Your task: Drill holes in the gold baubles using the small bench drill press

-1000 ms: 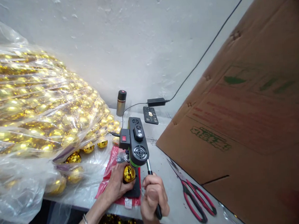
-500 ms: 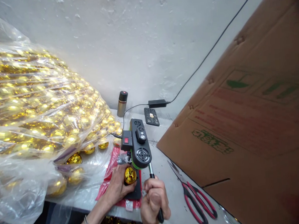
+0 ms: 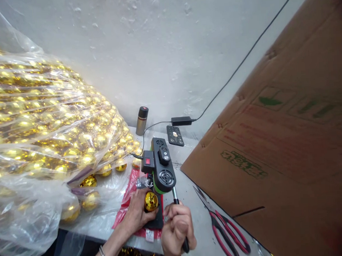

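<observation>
My left hand (image 3: 136, 212) grips a gold mirrored ball (image 3: 151, 201), thumb and fingers around its sides, over the black base of a small bench machine (image 3: 164, 162). This machine has a black top with round vents and a red switch (image 3: 147, 161). A black-handled metal lever (image 3: 175, 194) sticks out from its near right side. Wrapped around that handle is my right hand (image 3: 178, 229), its fingers closed. Under the machine lies a red plastic sheet (image 3: 125, 210).
A clear plastic bag (image 3: 58, 122) bulging with gold balls fills the left. Scissors (image 3: 222, 226) lie on the right beside a large cardboard box (image 3: 260, 138). Behind the machine are a phone (image 3: 175, 135), a power adapter (image 3: 182, 121) and a dark-capped bottle (image 3: 142, 120).
The whole view has shifted slightly, so everything sits a little further right and lower. Both hands keep their holds on the ball and the lever.
</observation>
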Available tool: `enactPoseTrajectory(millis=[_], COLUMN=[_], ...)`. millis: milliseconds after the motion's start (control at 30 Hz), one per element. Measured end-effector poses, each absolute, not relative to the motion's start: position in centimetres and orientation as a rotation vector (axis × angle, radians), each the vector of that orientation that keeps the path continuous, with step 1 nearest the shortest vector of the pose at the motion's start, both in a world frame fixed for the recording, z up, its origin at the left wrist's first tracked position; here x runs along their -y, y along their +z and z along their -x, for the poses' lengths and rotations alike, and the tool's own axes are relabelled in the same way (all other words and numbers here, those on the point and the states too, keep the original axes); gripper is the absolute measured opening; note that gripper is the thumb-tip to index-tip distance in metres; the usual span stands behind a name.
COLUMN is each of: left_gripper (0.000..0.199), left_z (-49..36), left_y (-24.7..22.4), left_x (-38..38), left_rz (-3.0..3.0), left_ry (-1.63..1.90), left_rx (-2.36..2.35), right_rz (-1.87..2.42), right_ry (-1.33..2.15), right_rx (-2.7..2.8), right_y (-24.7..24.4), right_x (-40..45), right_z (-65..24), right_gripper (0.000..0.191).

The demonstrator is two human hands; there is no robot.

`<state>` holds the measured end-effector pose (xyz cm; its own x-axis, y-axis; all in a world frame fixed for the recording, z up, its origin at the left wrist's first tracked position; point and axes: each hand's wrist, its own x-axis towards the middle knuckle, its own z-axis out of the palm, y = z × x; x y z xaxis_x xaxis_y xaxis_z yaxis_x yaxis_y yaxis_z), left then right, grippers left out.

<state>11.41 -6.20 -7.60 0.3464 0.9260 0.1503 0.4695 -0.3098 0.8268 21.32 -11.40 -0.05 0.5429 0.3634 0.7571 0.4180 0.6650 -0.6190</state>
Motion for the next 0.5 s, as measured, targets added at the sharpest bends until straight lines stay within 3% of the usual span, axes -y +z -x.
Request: enactPoseTrajectory(millis=[333, 500], left_gripper=[0.052, 0.053], left_z=[-11.8, -12.0], left_y=[-8.3, -8.2], left_x=[6.3, 6.3], left_rz=[-1.931, -1.939], left_ry=[0.906, 0.908], left_rx=[-1.206, -1.222], right_rz=[0.916, 0.932], right_ry=[-0.143, -0.142], right_rx=[1.104, 1.085], right_y=[-2.8, 0.1], right_x=[11.4, 11.6], right_z=[-21.6, -21.8], right_gripper=[0.047, 0.046])
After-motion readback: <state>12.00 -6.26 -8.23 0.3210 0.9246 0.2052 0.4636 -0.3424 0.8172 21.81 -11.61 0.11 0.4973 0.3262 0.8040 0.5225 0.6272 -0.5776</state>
